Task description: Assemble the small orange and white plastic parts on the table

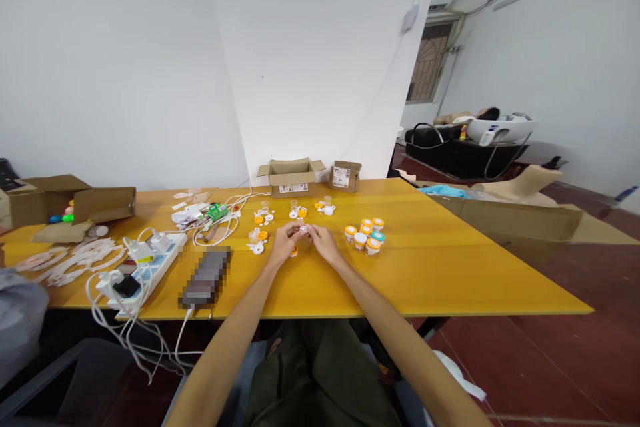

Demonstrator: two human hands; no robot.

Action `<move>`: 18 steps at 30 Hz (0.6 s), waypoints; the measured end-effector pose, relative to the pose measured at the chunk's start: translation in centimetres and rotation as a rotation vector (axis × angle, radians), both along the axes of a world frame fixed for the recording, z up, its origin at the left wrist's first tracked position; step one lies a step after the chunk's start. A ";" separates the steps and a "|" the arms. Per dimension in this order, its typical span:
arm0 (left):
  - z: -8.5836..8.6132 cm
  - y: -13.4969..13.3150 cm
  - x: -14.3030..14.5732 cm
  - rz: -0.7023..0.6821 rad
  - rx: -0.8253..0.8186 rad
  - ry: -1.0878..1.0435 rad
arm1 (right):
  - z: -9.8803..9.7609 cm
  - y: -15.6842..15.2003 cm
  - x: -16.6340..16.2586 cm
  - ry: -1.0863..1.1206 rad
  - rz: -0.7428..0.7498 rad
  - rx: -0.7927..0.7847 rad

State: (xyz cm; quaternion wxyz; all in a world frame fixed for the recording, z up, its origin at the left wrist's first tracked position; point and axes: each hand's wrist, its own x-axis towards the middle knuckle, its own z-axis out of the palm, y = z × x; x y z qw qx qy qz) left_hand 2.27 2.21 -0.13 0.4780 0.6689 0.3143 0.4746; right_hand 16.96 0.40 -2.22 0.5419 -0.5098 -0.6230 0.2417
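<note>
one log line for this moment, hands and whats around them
left hand + right hand: pinching small white part together | right of hands: capped jars | left: power strip | behind: open box

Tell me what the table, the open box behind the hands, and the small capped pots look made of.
Table: probably wood or laminate, smooth yellow-orange top with faint sheen.
Box: corrugated cardboard, matte brown, folded flaps, printed label.
Pots: likely plastic, pale bodies with orange and teal caps; too small to be sure.
The piece between the left hand and right hand looks like white plastic.
</note>
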 end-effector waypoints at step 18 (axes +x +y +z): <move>0.0 0.3 -0.1 0.013 0.007 -0.031 | 0.8 -0.3 -0.3 0.292 0.154 -0.204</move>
